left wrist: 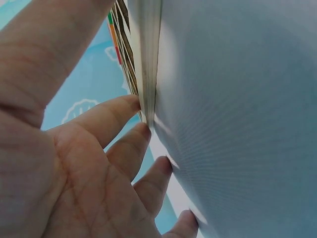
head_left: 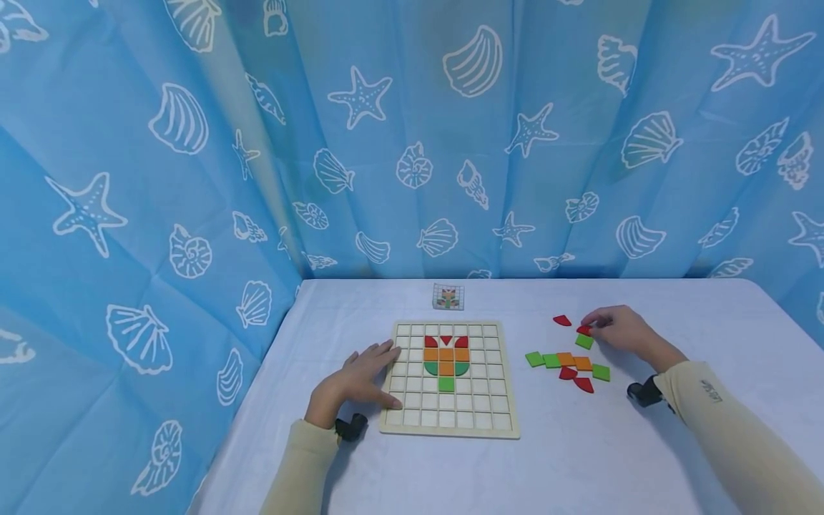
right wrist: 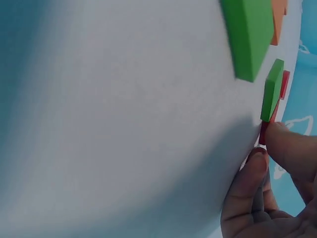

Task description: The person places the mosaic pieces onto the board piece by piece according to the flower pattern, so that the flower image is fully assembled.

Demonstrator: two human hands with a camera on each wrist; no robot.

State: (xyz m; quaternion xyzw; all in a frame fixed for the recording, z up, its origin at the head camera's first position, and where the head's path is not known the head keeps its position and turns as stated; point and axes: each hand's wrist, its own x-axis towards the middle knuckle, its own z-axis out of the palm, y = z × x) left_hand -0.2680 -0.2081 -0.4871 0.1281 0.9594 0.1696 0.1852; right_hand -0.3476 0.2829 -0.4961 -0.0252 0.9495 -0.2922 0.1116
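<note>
A pale wooden grid board [head_left: 450, 432] lies on the table, with red, orange and green tiles set in a tulip shape around an orange tile [head_left: 446, 355]. My left hand [head_left: 363, 378] rests at the board's left edge, fingers spread and thumb on the near part of the frame. In the left wrist view, two fingertips touch the board's side [left wrist: 148, 64]. To the right, my right hand [head_left: 623, 332] pinches a red quarter-circle tile [head_left: 584, 330] at its edge. A green square tile [head_left: 584, 341] lies right beside it; the right wrist view shows the green tile [right wrist: 272, 89] too.
Several loose green, orange and red tiles lie right of the board, among them an orange square [head_left: 565, 359] and a red quarter-circle [head_left: 562, 320]. A small pattern card [head_left: 448, 297] stands behind the board. Blue shell-print curtains [head_left: 412, 207] border the white table.
</note>
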